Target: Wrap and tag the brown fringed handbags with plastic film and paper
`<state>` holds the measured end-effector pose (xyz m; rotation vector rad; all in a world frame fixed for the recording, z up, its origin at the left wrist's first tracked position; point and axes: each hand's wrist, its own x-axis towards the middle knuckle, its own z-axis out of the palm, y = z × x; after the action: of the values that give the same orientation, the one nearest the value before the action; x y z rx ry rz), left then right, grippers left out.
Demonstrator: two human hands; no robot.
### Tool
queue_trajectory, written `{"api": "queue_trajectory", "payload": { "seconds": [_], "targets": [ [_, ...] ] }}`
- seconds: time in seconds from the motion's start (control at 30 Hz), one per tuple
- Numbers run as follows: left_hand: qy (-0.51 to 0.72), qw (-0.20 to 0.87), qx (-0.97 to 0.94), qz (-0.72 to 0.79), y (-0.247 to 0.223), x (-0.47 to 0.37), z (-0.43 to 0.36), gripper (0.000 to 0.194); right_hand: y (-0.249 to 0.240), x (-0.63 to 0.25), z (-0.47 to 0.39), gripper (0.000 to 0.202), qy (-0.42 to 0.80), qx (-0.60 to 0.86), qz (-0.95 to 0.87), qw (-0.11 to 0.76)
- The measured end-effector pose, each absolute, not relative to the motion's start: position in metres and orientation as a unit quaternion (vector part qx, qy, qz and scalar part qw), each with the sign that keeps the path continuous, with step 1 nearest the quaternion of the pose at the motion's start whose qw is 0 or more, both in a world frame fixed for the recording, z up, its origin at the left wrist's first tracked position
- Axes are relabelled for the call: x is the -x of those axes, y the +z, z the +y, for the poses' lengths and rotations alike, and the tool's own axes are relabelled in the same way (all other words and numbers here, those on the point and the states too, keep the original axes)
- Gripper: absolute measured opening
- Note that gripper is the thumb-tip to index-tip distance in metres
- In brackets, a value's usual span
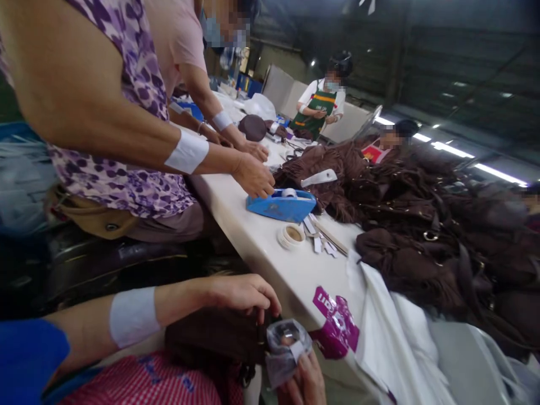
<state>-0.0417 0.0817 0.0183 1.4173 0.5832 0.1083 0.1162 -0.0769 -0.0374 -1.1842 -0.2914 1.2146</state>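
Observation:
My left hand [247,293] reaches in from the lower left above a dark brown bag [211,337] on my lap. Its fingers curl down over the bag's edge, and whatever they pinch is hidden. At the bottom, my right hand [307,379] is closed on a small bundle in clear plastic wrap [283,360] with a strip of white tape on it. What lies inside the wrap is hard to make out. A red checked apron [147,379] covers my lap beneath the bag.
On the white table [270,253] stand a blue tape dispenser [282,207] and an open round tub [291,236]. Paper slips [323,242] and a purple packet [336,329] lie nearby. Brown bags [400,191] heap up at right. Co-workers' hands [253,174] work on the left side.

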Motion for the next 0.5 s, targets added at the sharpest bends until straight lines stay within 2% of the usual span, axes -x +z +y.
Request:
{"api": "queue_trajectory", "payload": {
  "seconds": [0.1,0.23,0.27,0.37,0.43,0.5],
  "targets": [
    [0.109,0.699,-0.655,0.266,0.02,0.033,0.069,0.035,-0.036,-0.111,-0.076,0.038,0.538,0.481,-0.123,0.681],
    [0.286,0.531,-0.749,0.273,0.032,0.034,0.053,0.026,-0.029,-0.11,-0.077,0.036,0.54,0.481,-0.125,0.679],
    [0.28,0.504,-0.77,0.272,0.033,0.035,0.05,0.025,-0.028,-0.111,-0.077,0.035,0.542,0.481,-0.122,0.678],
    [0.16,0.497,-0.808,0.274,0.031,0.039,0.045,0.023,-0.029,-0.112,-0.076,0.032,0.544,0.474,-0.127,0.68],
    [0.111,0.542,-0.781,0.289,0.025,0.038,0.045,0.025,-0.03,-0.112,-0.076,0.031,0.543,0.473,-0.136,0.68],
    [0.102,0.631,-0.699,0.32,0.018,0.035,0.046,0.03,-0.03,-0.112,-0.076,0.031,0.543,0.476,-0.142,0.677]
  ]
}}
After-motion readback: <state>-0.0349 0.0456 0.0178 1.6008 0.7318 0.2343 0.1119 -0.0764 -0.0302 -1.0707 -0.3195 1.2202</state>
